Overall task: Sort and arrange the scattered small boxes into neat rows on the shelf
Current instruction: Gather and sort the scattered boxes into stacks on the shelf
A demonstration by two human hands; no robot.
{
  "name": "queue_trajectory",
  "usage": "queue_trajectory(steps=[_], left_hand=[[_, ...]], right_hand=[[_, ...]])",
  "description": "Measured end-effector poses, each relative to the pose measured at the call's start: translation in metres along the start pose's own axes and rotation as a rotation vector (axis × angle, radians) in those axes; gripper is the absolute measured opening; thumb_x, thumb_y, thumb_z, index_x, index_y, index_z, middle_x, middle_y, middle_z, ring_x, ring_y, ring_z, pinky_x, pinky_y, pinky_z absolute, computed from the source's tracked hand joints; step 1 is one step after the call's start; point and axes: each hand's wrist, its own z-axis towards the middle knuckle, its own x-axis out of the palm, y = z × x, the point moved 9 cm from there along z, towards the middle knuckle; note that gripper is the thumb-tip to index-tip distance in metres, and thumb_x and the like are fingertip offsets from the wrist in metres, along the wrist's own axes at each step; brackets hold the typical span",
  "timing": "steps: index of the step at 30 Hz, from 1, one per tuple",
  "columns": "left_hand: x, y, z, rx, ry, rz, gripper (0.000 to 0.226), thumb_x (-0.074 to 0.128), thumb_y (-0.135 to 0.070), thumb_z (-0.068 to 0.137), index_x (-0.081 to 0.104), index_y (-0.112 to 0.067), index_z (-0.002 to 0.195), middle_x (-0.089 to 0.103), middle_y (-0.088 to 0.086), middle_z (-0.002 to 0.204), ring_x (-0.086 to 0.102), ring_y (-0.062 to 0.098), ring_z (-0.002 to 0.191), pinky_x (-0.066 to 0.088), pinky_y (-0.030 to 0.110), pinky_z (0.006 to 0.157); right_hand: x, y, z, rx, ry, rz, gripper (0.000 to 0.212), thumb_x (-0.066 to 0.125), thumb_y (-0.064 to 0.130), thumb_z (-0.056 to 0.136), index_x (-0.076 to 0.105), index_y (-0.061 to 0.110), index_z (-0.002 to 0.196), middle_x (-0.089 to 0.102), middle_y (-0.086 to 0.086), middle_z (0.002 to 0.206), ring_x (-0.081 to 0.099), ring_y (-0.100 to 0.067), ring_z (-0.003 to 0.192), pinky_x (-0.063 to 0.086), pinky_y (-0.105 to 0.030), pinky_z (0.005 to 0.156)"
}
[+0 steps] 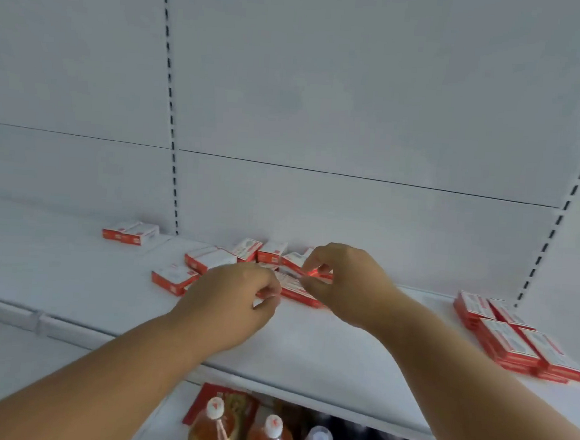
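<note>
Several small red-and-white boxes (210, 260) lie scattered in the middle of the white shelf (72, 273). My left hand (231, 298) hovers over the pile's front, its fingers curled over a box edge that is mostly hidden. My right hand (342, 282) pinches a small box (315, 273) between thumb and fingers at the pile's right side. A neat block of stacked boxes (513, 342) stands in rows at the shelf's right end. Two more boxes (130, 232) lie side by side at the back left.
The shelf's back panel (324, 102) rises behind the pile, with slotted uprights (171, 125) either side. Below the shelf's front edge, bottles with white caps (270, 435) and a red packet (214, 396) stand on a lower level.
</note>
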Motion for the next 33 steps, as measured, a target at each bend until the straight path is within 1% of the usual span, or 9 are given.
queue_trajectory(steps=[5,9,13,16,20,25,28,31,33], left_hand=[[-0.013,0.058,0.010,-0.014,-0.024,-0.018,0.015,0.060,-0.035,0.092,0.068,-0.032,0.104,0.057,-0.022,0.092,0.050,0.000,0.074,0.034,0.011,0.063],[-0.017,0.082,0.022,-0.050,-0.058,-0.039,0.014,0.062,-0.030,0.091,0.067,-0.033,0.103,0.059,-0.018,0.093,0.048,0.001,0.070,0.033,0.011,0.062],[-0.016,0.113,0.036,-0.182,-0.089,0.021,0.032,0.063,-0.034,0.090,0.060,-0.029,0.121,0.061,-0.011,0.116,0.054,0.011,0.103,0.048,0.028,0.087],[-0.005,0.134,0.042,-0.268,-0.010,0.079,0.043,0.061,-0.045,0.089,0.056,-0.029,0.128,0.060,-0.008,0.122,0.050,0.016,0.114,0.049,0.036,0.093],[0.002,0.143,0.046,-0.261,0.076,0.075,0.046,0.062,-0.057,0.083,0.059,-0.030,0.121,0.064,-0.005,0.115,0.059,0.018,0.104,0.053,0.039,0.086],[0.004,0.148,0.049,-0.250,0.139,-0.033,0.050,0.070,-0.053,0.078,0.056,-0.029,0.119,0.061,-0.005,0.111,0.063,0.017,0.093,0.059,0.037,0.070],[0.004,0.151,0.052,-0.201,0.196,-0.091,0.052,0.070,-0.060,0.078,0.054,-0.032,0.119,0.059,-0.009,0.111,0.060,0.013,0.095,0.055,0.031,0.072],[0.003,0.157,0.060,-0.141,0.260,-0.051,0.050,0.067,-0.061,0.079,0.057,-0.032,0.119,0.061,-0.011,0.113,0.059,0.011,0.095,0.046,0.027,0.071],[0.006,0.155,0.064,-0.093,0.286,-0.059,0.045,0.068,-0.058,0.078,0.061,-0.030,0.112,0.065,-0.010,0.106,0.062,0.012,0.090,0.050,0.029,0.069]], right_hand=[[0.027,0.003,0.022,0.153,-0.004,-0.065,0.019,0.063,0.036,0.089,0.068,0.024,0.103,0.057,0.012,0.094,0.053,-0.010,0.087,0.035,-0.021,0.070],[0.041,0.000,0.035,0.214,0.031,-0.102,0.020,0.063,0.039,0.089,0.067,0.024,0.102,0.061,0.008,0.101,0.055,-0.013,0.092,0.040,-0.025,0.073],[0.075,0.021,0.056,0.149,0.172,-0.047,0.024,0.065,0.039,0.087,0.066,0.026,0.108,0.063,0.007,0.110,0.059,-0.014,0.097,0.049,-0.030,0.082],[0.096,0.035,0.071,0.128,0.263,-0.015,0.029,0.065,0.042,0.086,0.063,0.027,0.111,0.065,0.006,0.107,0.061,-0.015,0.092,0.053,-0.031,0.078],[0.111,0.041,0.080,0.135,0.344,-0.021,0.038,0.066,0.042,0.085,0.060,0.027,0.119,0.063,0.005,0.112,0.062,-0.015,0.091,0.055,-0.033,0.078],[0.114,0.042,0.081,0.191,0.403,-0.086,0.042,0.066,0.043,0.083,0.058,0.030,0.122,0.063,0.008,0.115,0.061,-0.014,0.096,0.054,-0.031,0.080],[0.114,0.041,0.077,0.259,0.408,-0.092,0.042,0.066,0.044,0.084,0.056,0.031,0.122,0.062,0.008,0.116,0.061,-0.014,0.094,0.055,-0.034,0.081],[0.114,0.043,0.072,0.317,0.427,-0.150,0.043,0.064,0.045,0.087,0.053,0.032,0.126,0.059,0.008,0.118,0.058,-0.014,0.094,0.051,-0.029,0.078],[0.111,0.047,0.072,0.358,0.417,-0.158,0.042,0.067,0.043,0.086,0.053,0.032,0.125,0.059,0.008,0.118,0.057,-0.013,0.094,0.047,-0.025,0.073]])
